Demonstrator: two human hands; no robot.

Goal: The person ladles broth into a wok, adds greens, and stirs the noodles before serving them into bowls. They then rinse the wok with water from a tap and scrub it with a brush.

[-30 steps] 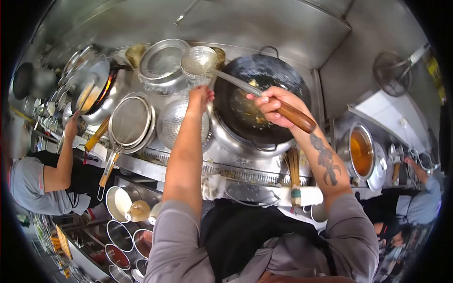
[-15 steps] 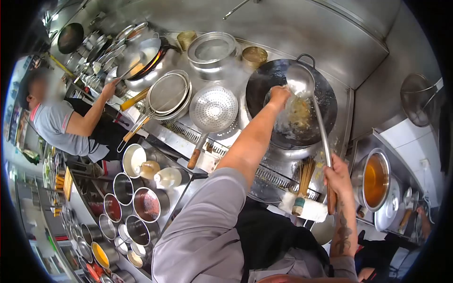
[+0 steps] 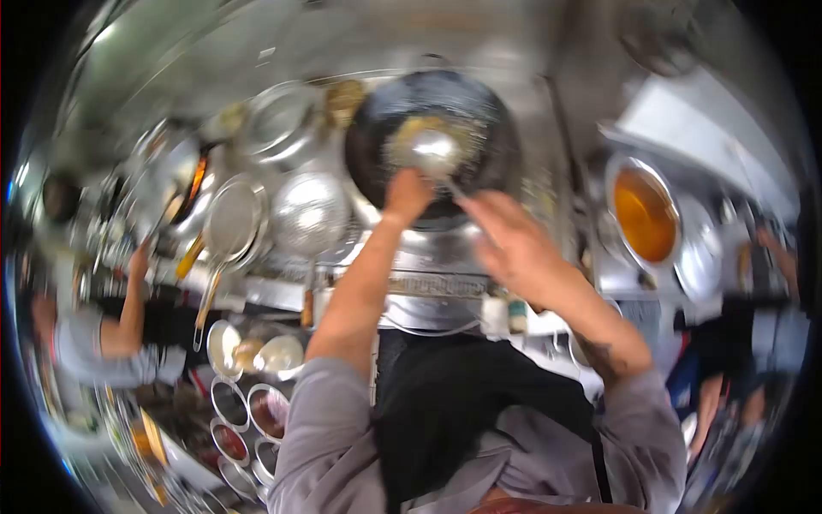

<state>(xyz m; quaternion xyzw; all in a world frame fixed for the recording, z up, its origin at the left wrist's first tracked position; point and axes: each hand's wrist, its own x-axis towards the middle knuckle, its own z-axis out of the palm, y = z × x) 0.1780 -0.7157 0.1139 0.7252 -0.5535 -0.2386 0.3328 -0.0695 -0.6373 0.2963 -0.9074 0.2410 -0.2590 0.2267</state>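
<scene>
One right hand (image 3: 518, 244), fingers wrapped round a ladle (image 3: 431, 152); left hand (image 3: 409, 195) bunched just short of the ladle's bowl (way too blurry to tell if pinching anything). Handle slanting forward-left from the right hand, bowl over the wok (image 3: 368, 146), left hand nearer to that. Steel desk (image 3: 538, 184) underneath, colander (image 3: 310, 210) left, pot (image 3: 634, 162) of orange liquid right.

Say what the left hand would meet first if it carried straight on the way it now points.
The left hand would probably meet the bowl of the ladle, just ahead in or over the wok. Blur leaves depth unclear, so it might pass above or below the bowl.
</scene>
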